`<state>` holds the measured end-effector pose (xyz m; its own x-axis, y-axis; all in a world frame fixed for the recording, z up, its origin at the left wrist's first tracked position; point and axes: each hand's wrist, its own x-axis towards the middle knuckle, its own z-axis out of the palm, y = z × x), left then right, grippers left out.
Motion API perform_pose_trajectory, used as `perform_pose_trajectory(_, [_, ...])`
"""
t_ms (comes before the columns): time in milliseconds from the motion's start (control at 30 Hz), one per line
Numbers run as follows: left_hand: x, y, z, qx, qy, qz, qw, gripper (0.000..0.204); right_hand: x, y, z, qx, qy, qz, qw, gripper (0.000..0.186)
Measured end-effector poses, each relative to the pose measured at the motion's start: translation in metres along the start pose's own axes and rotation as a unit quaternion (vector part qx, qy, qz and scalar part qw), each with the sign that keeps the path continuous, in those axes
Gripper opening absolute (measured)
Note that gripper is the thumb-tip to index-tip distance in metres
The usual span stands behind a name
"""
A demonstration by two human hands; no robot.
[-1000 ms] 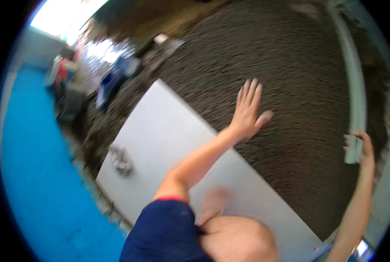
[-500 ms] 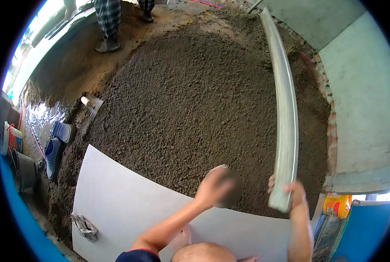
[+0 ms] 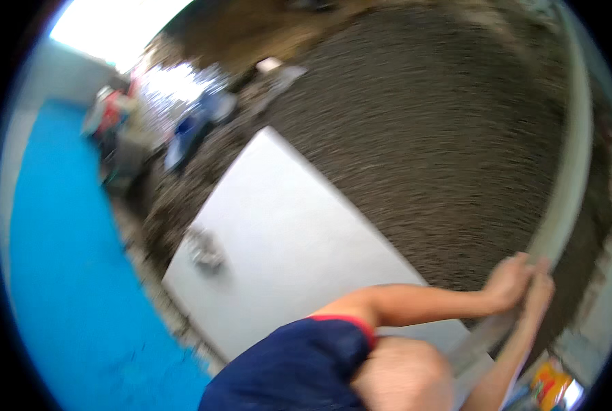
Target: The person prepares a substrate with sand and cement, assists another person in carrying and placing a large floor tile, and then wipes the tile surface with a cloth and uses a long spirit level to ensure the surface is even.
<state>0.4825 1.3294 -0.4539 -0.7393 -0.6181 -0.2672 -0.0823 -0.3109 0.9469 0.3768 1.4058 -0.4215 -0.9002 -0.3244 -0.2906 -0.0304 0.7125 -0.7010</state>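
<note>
A long pale straightedge bar (image 3: 574,164) runs from the far right toward me over the dark, grainy mortar bed (image 3: 443,137). Both my hands are closed around its near part, side by side. My left hand (image 3: 508,282) reaches across from the left, and my right hand (image 3: 539,291) grips just beside it. The bar's near end sticks out past my hands, over the edge of a white board (image 3: 299,226) under me. Motion smears the view, so the fingers show only in part.
Crumpled clear plastic (image 3: 204,250) lies on the board. Beyond its far left are blue shoes (image 3: 186,133), a blurred trowel (image 3: 278,79) and a red-and-white bucket (image 3: 107,109). A blue surface (image 3: 73,260) fills the left; a yellow-orange tub (image 3: 551,383) stands at lower right.
My left hand has moved right from over the mortar onto the bar; the dark round thing by it is out of sight. The view has swung left, and the bar now reaches nearer past my hands.
</note>
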Motion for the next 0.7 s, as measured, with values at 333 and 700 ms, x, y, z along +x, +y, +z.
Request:
perform_pose_trajectory(333, [-0.110,-0.114,-0.354,0.639,0.300,0.112,0.699,0.051,0.036,0.111,-0.106,0.027,-0.014,-0.073,0.997,0.058])
perform_pose_trajectory(700, [-0.334,-0.159,-0.526,0.649,0.525,-0.190,0.517,0.064,0.063,0.039,-0.096,0.119,0.000,-0.041,0.992,0.066])
